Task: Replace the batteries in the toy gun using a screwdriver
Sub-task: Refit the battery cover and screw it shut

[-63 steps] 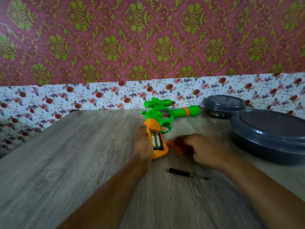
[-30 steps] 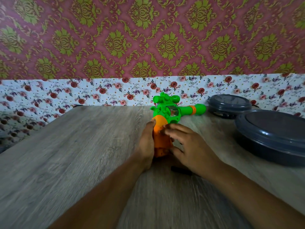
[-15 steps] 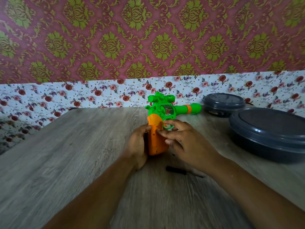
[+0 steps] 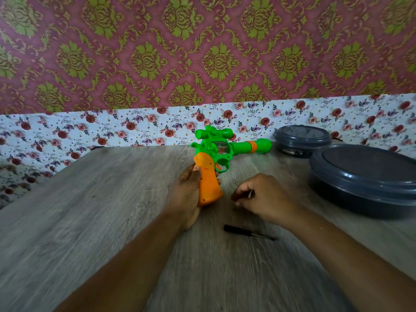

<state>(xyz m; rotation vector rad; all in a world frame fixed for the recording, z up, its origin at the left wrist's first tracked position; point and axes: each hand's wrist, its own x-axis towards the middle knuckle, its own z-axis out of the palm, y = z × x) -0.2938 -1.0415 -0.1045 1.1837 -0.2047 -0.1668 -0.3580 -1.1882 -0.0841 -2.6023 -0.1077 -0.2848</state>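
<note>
1. The left hand (image 4: 186, 194) is wrapped round the orange grip of the toy gun (image 4: 216, 158), thumb up along its near-left edge, holding it up off the tabletop (image 4: 90, 221).
2. The right hand (image 4: 263, 197) sits just right of the grip, apart from it, fingers curled inward; something small and pale shows at the fingertips, too blurred to name, so I cannot tell whether it pinches anything.
3. The toy gun's green body and barrel point right, toward the far edge; the grip's cover looks closed.
4. The screwdriver (image 4: 247, 231) lies flat on the tabletop, nearer than both hands, under the right wrist, black handle to the left, touched by neither hand.
5. Off to the right stand a large grey lidded container (image 4: 369, 176) and, farther back, a smaller grey container (image 4: 302, 140), just beyond the barrel's tip.
</note>
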